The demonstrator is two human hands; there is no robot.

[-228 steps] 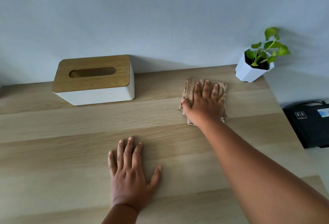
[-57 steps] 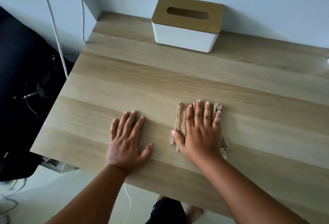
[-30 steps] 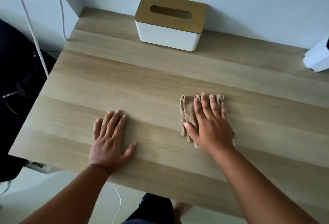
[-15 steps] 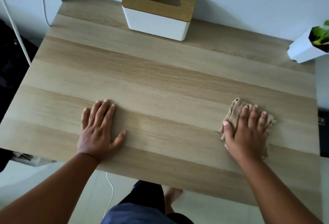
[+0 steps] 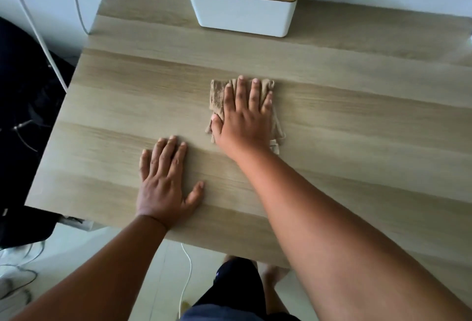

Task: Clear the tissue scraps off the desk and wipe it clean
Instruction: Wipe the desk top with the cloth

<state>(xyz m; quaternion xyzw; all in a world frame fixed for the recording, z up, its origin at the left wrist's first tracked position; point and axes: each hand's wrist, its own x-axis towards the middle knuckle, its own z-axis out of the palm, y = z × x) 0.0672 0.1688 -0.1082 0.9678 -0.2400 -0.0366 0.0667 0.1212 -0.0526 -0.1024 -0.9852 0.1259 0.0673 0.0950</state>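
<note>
A folded brown cloth (image 5: 217, 96) lies flat on the wooden desk (image 5: 357, 116) near its middle. My right hand (image 5: 245, 119) presses down on the cloth with straight, spread fingers and covers most of it. My left hand (image 5: 166, 180) rests flat on the bare desk, to the left of the cloth and nearer the front edge, fingers straight. No tissue scraps show on the desk.
A white tissue box with a wooden lid (image 5: 242, 1) stands at the back of the desk against the wall. White cables (image 5: 38, 34) hang past the desk's left edge beside dark things on the floor. My legs show under the front edge.
My right hand has slid the cloth from the desk's right side back leftward to the middle. My left hand has stayed flat on the desk. The plant pot has left the view.
</note>
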